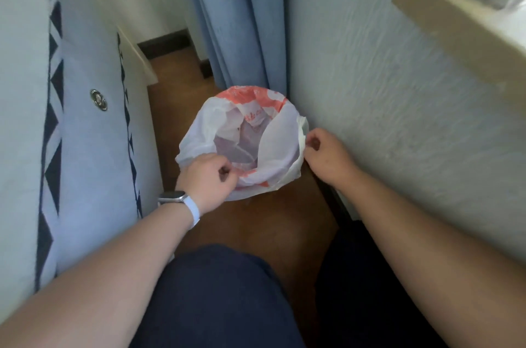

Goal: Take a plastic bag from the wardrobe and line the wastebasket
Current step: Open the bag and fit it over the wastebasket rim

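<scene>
A white plastic bag (279,137) with orange print lies spread over a round wastebasket on the brown floor, its mouth open upward. The basket itself is almost wholly hidden under the bag; its inside shows dimly through the plastic. My left hand (207,179), with a watch on the wrist, pinches the bag's near left edge at the rim. My right hand (321,154) pinches the bag's right edge beside the wall.
A bed (85,148) with a white and dark-triangle cover borders the narrow floor strip on the left. A textured white wall (398,120) stands on the right, with a beige ledge (455,26) above. Blue curtains (242,20) hang behind the basket. My knees fill the bottom.
</scene>
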The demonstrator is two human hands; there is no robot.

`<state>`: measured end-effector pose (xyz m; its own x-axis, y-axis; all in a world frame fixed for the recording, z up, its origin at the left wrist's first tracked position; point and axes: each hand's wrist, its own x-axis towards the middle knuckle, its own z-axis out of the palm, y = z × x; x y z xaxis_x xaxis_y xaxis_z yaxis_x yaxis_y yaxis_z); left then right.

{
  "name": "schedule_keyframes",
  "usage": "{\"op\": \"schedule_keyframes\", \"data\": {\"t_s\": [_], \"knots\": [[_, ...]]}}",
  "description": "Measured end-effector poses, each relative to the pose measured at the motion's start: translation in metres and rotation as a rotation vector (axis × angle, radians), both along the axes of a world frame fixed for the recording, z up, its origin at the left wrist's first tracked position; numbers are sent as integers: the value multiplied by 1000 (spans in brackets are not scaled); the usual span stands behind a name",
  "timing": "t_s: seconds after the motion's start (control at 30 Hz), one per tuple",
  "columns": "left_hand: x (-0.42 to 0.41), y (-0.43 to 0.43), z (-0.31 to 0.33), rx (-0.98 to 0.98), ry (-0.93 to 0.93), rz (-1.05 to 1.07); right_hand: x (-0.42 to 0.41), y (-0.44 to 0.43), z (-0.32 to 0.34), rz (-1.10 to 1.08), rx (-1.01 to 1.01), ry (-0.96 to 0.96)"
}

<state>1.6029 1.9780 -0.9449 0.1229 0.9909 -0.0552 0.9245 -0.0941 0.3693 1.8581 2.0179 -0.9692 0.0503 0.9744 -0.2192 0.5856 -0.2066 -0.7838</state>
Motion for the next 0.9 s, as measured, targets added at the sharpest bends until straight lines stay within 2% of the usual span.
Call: {"op": "schedule_keyframes", "data": {"t_s": [0.13, 0.2, 0.33, 0.43, 0.63, 0.73, 0.9], "knots": [[28, 12, 1, -23, 53, -181, -9, -3, 19, 174, 373, -123], [42, 20, -6, 10, 75, -243, -16, -1, 21, 310, 439, -165], [64, 31, -22, 6, 101, -324, -23, 3, 5, 515, 264, -196], [63, 35, -36, -55, 123, -336, -12, 9, -11, 489, 138, -250], [53, 37, -38, 99, 316, -464, -11, 16, -25, 439, 154, -316], [47, 41, -27, 148, 397, -452, -12, 18, -26, 400, 171, -306], [37, 51, 1, 239, 392, -410, -16, 20, -19, 303, 293, -226]]}}
